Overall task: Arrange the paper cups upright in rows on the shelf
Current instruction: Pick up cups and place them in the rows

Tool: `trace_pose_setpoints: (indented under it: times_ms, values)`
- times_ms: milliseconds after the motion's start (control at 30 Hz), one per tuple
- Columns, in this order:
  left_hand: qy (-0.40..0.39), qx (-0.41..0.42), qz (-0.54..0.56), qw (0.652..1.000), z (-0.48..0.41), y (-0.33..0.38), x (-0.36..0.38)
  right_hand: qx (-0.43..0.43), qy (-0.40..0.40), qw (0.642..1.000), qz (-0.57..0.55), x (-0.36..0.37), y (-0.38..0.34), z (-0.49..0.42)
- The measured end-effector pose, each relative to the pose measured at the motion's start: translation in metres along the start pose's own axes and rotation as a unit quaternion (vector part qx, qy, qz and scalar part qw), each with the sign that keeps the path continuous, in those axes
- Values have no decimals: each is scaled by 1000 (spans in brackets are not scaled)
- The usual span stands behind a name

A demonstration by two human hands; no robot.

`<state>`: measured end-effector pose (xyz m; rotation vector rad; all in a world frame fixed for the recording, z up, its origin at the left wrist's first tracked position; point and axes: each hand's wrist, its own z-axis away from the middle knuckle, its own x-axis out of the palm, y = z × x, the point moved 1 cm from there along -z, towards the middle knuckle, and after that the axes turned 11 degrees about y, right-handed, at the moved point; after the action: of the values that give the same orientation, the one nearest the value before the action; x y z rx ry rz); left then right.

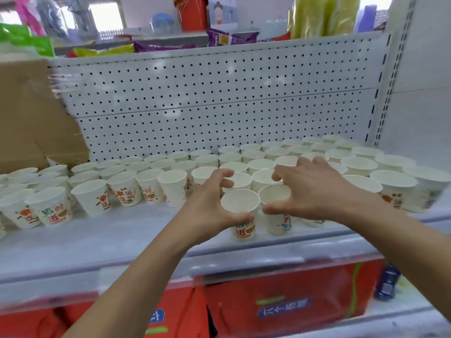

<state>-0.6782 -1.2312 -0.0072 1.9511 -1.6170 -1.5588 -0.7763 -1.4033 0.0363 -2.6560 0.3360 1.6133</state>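
Two hands work here, and the white paper cups [173, 186] number several dozen; blur at both ends prevents an exact count. They stand upright, mouths up, packed rim to rim in rows about five deep that run across the whole shelf [122, 235] from left to right. Two more cups stand just forward of that block, side by side and touching.

The left hand [212, 203] grips the front cup [240, 208], thumb on its near rim and fingers curled over the far rim. The right hand [314, 189] arches over the second cup [275, 198] with fingers spread and bent, thumb at the near rim; whether it actually holds that cup cannot be told.

Each cup is tapered with a rolled lip, looks empty, and carries printed characters in red, orange and green; the second cup shows blue and orange print.

The shelf is pale grey with a clear price strip [146, 269] along its front edge and a white perforated back panel [219, 98] behind. A cardboard box [31, 113] sits at the left end. Above, purple and yellow snack packets [219, 37] and a red bucket [192, 13] fill an upper level. Below lie red bags [280, 301] with blue labels, and a blue can [388, 281] at the right
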Motion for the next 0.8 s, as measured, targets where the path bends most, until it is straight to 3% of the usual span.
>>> trace_pose_setpoints:
  times_ms: [200,600,800]
  values:
    - [69,-11,-3,998,8,3,0,8,-20,999,-49,6,15,-4]
    - [81,-23,-12,996,17,12,7,-15,22,997,-72,5,16,-4]
    - [148,-8,-30,989,46,-16,-30,-88,117,958,-247,-2,-55,-18]
